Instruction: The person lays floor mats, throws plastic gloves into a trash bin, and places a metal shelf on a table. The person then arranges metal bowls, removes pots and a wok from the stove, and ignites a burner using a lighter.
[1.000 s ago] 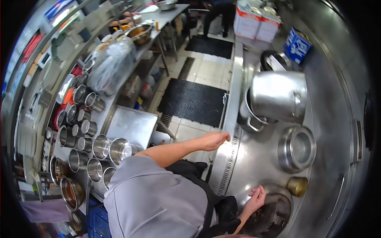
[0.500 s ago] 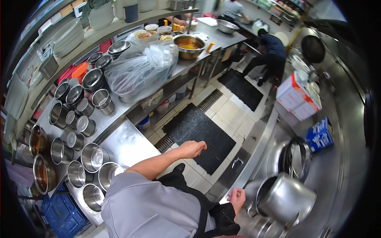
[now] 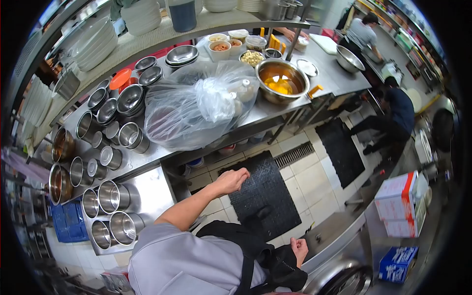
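Observation:
My left hand [image 3: 233, 180], its fingers curled together, is held out in mid-air above the black floor mat [image 3: 265, 196]. Nothing shows in it, and it touches nothing. Low by my right hip hangs my right hand [image 3: 299, 251], loosely closed with nothing seen in it, near the steel counter edge [image 3: 319, 248]. Beyond my left hand, a large knotted clear plastic bag [image 3: 196, 108] lies on the steel table. A steel bowl [image 3: 281, 81] of yellow-orange liquid stands beside it. To my left are several open steel pots [image 3: 114, 196].
A person in dark clothes [image 3: 393, 110] bends over in the aisle, and another in grey [image 3: 361, 37] works at the back. White-and-red boxes [image 3: 397, 201] and a blue box [image 3: 398, 264] are on the right counter. A drain grate [image 3: 293, 155] crosses the floor.
My view has swung left and forward along the aisle, so the table and bag look nearer. The large pot at right has left the view. Both hands stay curled.

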`<move>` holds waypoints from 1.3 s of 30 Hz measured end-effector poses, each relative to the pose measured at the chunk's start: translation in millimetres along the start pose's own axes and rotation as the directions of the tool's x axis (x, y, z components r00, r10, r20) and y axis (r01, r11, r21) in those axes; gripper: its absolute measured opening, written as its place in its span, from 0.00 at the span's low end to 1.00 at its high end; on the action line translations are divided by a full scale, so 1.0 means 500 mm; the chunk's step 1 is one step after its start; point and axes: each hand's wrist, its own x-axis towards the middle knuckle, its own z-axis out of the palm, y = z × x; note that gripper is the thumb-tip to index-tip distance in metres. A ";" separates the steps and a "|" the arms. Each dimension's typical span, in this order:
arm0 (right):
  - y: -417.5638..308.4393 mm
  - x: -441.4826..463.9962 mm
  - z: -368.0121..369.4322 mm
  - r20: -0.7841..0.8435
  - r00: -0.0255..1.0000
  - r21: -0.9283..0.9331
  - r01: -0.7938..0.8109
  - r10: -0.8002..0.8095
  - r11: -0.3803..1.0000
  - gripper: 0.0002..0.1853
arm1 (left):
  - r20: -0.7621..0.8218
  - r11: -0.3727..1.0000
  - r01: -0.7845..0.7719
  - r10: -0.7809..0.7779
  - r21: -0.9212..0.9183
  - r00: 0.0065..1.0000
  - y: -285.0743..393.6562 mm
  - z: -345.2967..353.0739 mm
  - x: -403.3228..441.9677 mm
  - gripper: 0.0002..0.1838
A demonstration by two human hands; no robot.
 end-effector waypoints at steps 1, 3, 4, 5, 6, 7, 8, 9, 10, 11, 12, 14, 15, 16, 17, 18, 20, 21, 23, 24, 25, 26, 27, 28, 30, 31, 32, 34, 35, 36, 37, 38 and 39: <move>0.005 0.065 -0.003 0.019 1.000 0.007 0.016 -0.016 1.000 0.16 | 0.008 0.999 0.043 -0.043 0.030 0.999 0.002 0.001 0.017 0.15; 0.007 0.206 -0.013 0.089 0.994 0.060 0.061 -0.066 0.996 0.19 | 0.022 0.994 0.092 -0.094 0.060 0.995 0.028 0.001 0.051 0.15; 0.010 0.285 -0.014 0.121 0.985 0.095 0.113 -0.124 0.989 0.19 | -0.009 0.989 0.137 -0.137 0.050 0.991 0.044 0.003 0.070 0.15; 0.009 0.372 -0.009 0.150 0.969 0.095 0.181 -0.194 0.979 0.18 | -0.039 0.983 0.179 -0.177 0.040 0.983 0.061 0.002 0.095 0.15; 0.001 0.449 -0.010 0.179 0.951 0.096 0.240 -0.254 0.966 0.16 | -0.090 0.981 0.186 -0.181 0.054 0.979 0.087 -0.001 0.114 0.14; -0.033 0.519 -0.014 0.192 0.923 0.074 0.326 -0.334 0.942 0.15 | -0.093 0.980 0.189 -0.183 0.067 0.979 0.107 -0.003 0.133 0.14; -0.080 0.586 -0.016 0.207 0.888 0.053 0.408 -0.410 0.911 0.14 | -0.167 0.985 0.162 -0.150 0.065 0.974 0.125 -0.007 0.150 0.14; -0.131 0.646 -0.020 0.234 0.860 0.069 0.451 -0.454 0.890 0.10 | -0.242 0.989 0.134 -0.114 0.066 0.963 0.145 -0.016 0.165 0.14; -0.183 0.700 -0.025 0.258 0.828 0.086 0.494 -0.498 0.865 0.07 | -0.287 0.987 0.160 -0.146 0.027 0.947 0.175 -0.027 0.176 0.13; -0.234 0.749 -0.025 0.221 0.777 0.125 0.577 -0.589 0.807 0.05 | -0.292 0.987 0.158 -0.140 0.041 0.946 0.201 -0.038 0.185 0.13; -0.283 0.797 -0.024 0.176 0.716 0.156 0.658 -0.676 0.737 0.05 | -0.357 0.986 0.169 -0.153 0.012 0.921 0.222 -0.048 0.194 0.13; -0.357 0.888 -0.012 0.096 0.637 0.191 0.742 -0.765 0.642 0.07 | -0.464 0.984 0.172 -0.173 -0.045 0.869 0.254 -0.062 0.221 0.12; -0.390 0.930 -0.004 0.027 0.553 0.216 0.811 -0.833 0.545 0.09 | -0.507 0.983 0.169 -0.181 -0.070 0.843 0.265 -0.072 0.238 0.11; -0.415 0.963 0.000 0.068 0.582 0.206 0.787 -0.811 0.582 0.08 | -0.548 0.983 0.159 -0.183 -0.092 0.816 0.280 -0.082 0.258 0.11; -0.427 0.999 0.006 0.062 0.583 0.215 0.785 -0.810 0.581 0.08 | -0.590 0.983 0.160 -0.185 -0.095 0.786 0.291 -0.093 0.281 0.10; -0.431 1.027 0.018 0.157 0.642 0.281 0.699 -0.751 0.657 0.06 | -0.615 0.985 0.137 -0.175 -0.109 0.769 0.302 -0.108 0.306 0.09; -0.436 1.070 0.027 0.288 0.686 0.280 0.607 -0.668 0.744 0.06 | -0.673 0.990 0.084 -0.137 -0.112 0.727 0.325 -0.151 0.360 0.08; -0.425 1.093 0.029 0.282 0.694 0.280 0.601 -0.662 0.749 0.06 | -0.708 0.994 0.046 -0.106 -0.103 0.699 0.338 -0.177 0.391 0.08; -0.387 1.154 0.021 0.386 0.715 0.114 0.590 -0.583 0.799 0.08 | -0.773 1.000 -0.023 0.009 -0.008 0.634 0.370 -0.248 0.470 0.06; -0.371 1.180 0.012 0.388 0.758 0.091 0.535 -0.525 0.840 0.10 | -0.797 0.994 0.008 0.085 0.113 0.598 0.408 -0.289 0.512 0.07; -0.359 1.204 -0.002 0.388 0.762 0.081 0.533 -0.519 0.843 0.10 | -0.806 0.989 -0.074 0.149 0.130 0.573 0.435 -0.328 0.559 0.08; -0.354 1.231 -0.023 0.345 0.837 0.119 0.410 -0.425 0.904 0.09 | -0.807 0.959 -0.139 0.284 0.247 0.519 0.464 -0.366 0.612 0.09; -0.344 1.263 -0.048 0.312 0.894 0.158 0.284 -0.321 0.946 0.08 | -0.797 0.934 -0.144 0.355 0.328 0.489 0.491 -0.405 0.665 0.10; -0.322 1.301 -0.067 0.325 0.890 0.148 0.287 -0.320 0.947 0.08 | -0.771 0.882 -0.160 0.466 0.443 0.434 0.526 -0.443 0.721 0.12; -0.268 1.368 -0.091 0.035 0.949 0.250 0.295 -0.313 0.922 0.05 | -0.726 0.815 -0.201 0.577 0.544 0.374 0.617 -0.504 0.817 0.16; -0.248 1.399 -0.106 -0.030 0.932 0.181 0.360 -0.360 0.915 0.02 | -0.684 0.764 -0.207 0.642 0.612 0.347 0.653 -0.535 0.860 0.19; -0.219 1.437 -0.116 -0.043 0.937 0.160 0.349 -0.347 0.923 0.02 | -0.639 0.707 -0.212 0.703 0.675 0.311 0.682 -0.565 0.905 0.22; -0.171 1.529 -0.114 -0.064 0.938 0.146 0.347 -0.341 0.926 0.02 | -0.599 0.629 -0.120 0.772 0.768 0.214 0.714 -0.624 0.993 0.26; -0.165 1.569 -0.107 -0.062 0.938 0.152 0.348 -0.342 0.925 0.02 | -0.617 0.642 -0.094 0.761 0.761 0.197 0.721 -0.647 1.032 0.26; -0.188 1.597 -0.105 0.000 0.954 0.166 0.296 -0.300 0.941 0.03 | -0.605 0.611 0.023 0.778 0.792 0.171 0.725 -0.667 1.064 0.26; -0.194 1.639 -0.093 0.062 0.920 0.163 0.373 -0.387 0.913 0.03 | -0.588 0.570 0.146 0.794 0.808 0.154 0.731 -0.684 1.088 0.27; -0.217 1.682 -0.074 0.132 0.903 0.161 0.388 -0.409 0.908 0.04 | -0.599 0.572 0.192 0.789 0.797 0.138 0.727 -0.704 1.110 0.27; -0.232 1.710 -0.055 0.206 0.884 0.163 0.392 -0.419 0.906 0.05 | -0.653 0.599 0.273 0.734 0.752 0.187 0.704 -0.719 1.130 0.26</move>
